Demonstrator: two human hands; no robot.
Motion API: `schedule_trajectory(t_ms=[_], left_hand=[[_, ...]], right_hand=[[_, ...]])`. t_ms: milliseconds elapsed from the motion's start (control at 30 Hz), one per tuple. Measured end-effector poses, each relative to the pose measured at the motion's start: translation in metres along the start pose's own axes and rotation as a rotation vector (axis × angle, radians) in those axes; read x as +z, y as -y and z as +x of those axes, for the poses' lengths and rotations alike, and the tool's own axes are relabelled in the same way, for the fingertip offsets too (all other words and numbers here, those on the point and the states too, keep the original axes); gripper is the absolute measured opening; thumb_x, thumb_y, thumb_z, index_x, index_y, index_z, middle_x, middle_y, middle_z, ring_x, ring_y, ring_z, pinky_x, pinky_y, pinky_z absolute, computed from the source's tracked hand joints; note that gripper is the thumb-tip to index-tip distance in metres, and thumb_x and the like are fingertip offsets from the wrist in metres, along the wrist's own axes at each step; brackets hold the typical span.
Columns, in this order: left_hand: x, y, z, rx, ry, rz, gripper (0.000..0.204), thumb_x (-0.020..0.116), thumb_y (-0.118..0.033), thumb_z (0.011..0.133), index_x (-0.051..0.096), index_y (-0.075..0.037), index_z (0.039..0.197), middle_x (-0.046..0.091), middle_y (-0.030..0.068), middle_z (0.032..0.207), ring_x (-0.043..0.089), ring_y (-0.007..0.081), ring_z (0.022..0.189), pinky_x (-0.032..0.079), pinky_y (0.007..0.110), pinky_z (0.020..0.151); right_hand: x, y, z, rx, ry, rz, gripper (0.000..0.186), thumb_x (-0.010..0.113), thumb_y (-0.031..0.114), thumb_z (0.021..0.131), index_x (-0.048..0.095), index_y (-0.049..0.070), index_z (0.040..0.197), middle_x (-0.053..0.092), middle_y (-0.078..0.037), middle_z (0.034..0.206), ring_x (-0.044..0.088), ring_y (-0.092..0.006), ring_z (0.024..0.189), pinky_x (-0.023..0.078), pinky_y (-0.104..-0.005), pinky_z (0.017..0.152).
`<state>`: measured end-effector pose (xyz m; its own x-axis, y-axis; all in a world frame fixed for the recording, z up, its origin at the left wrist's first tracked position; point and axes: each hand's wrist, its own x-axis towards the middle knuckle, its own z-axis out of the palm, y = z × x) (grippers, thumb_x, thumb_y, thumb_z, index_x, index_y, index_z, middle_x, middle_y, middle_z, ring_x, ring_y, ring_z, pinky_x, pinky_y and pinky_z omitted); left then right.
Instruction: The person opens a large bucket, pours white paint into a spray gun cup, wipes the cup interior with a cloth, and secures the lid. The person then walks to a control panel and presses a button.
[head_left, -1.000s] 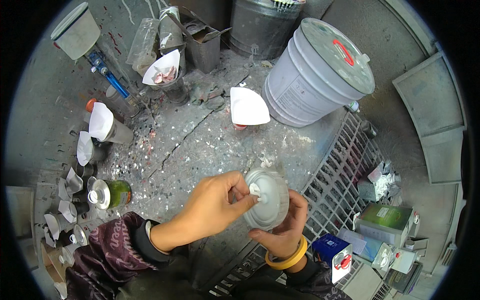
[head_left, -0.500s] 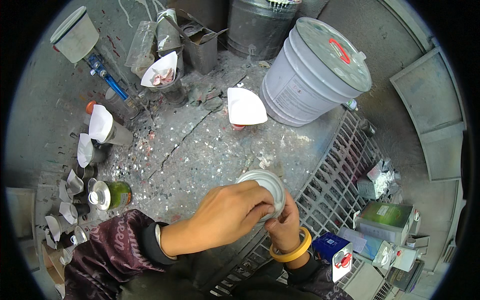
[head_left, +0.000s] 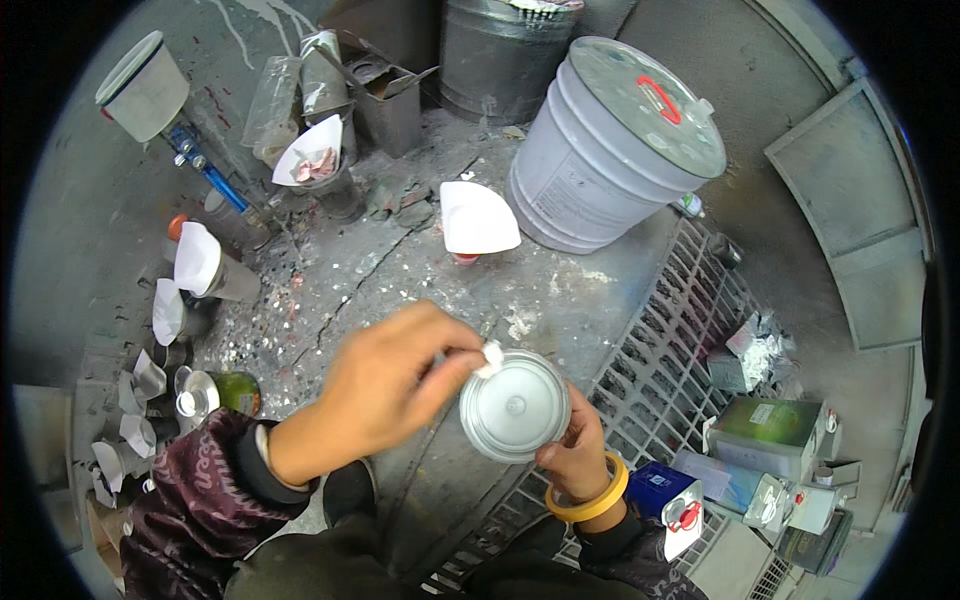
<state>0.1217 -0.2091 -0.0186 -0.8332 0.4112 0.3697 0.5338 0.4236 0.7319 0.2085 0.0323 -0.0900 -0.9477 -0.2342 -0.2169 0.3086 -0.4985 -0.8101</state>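
My right hand (head_left: 580, 445) is closed around the right side of a round silvery-white cup (head_left: 515, 408), fingers beneath and thumb at its rim. The cup's round face, ringed and with a small nub in the middle, points up at me. Just off its upper left rim, my left hand (head_left: 395, 375) pinches a small white piece (head_left: 490, 358) between thumb and fingers; whether it is a wad of tissue or a plug I cannot tell. Beyond the hands, a white paper paint strainer (head_left: 478, 218) sits over a small red-based container on the stained surface.
A big white drum (head_left: 600, 150) with a red handle stands at the far right. Metal grating (head_left: 650, 350) runs along the right, beside a blue can (head_left: 665, 495) and a green-topped can (head_left: 765, 440). Cups with paper strainers (head_left: 200, 258) line the left; a blue-handled spray gun (head_left: 215, 170) hangs there.
My left hand has come off the cup and moved up and left, the small white piece now showing in its fingers. My right hand has turned the cup's face upward.
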Motion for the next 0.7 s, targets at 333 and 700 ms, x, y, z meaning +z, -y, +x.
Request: schedule_trajectory(t_ms=[333,700], left_hand=[[0.001,0.033,-0.039,-0.480,-0.051,-0.313,0.012,0.075,-0.010,0.094,0.066,-0.002,0.091,0.058,-0.0010,0.081,0.050,0.0066,0.070,0.038,0.024,0.062],[0.027,0.063,-0.065,-0.644,0.072,-0.427,0.014,0.075,-0.013,0.095,0.065,-0.003,0.092,0.057,-0.0043,0.082,0.048,0.0049,0.073,0.041,0.024,0.066]], right_hand=[[-0.185,0.190,-0.086,-0.569,-0.482,-0.040,0.091,0.082,0.056,0.082,0.047,0.004,0.149,0.059,-0.016,0.144,0.063,-0.0283,0.125,0.056,-0.0457,0.102],[-0.292,0.268,-0.134,-0.399,-1.077,-0.701,0.036,0.082,0.032,0.091,0.068,0.003,0.105,0.070,-0.008,0.098,0.069,-0.0162,0.076,0.058,-0.0284,0.061]])
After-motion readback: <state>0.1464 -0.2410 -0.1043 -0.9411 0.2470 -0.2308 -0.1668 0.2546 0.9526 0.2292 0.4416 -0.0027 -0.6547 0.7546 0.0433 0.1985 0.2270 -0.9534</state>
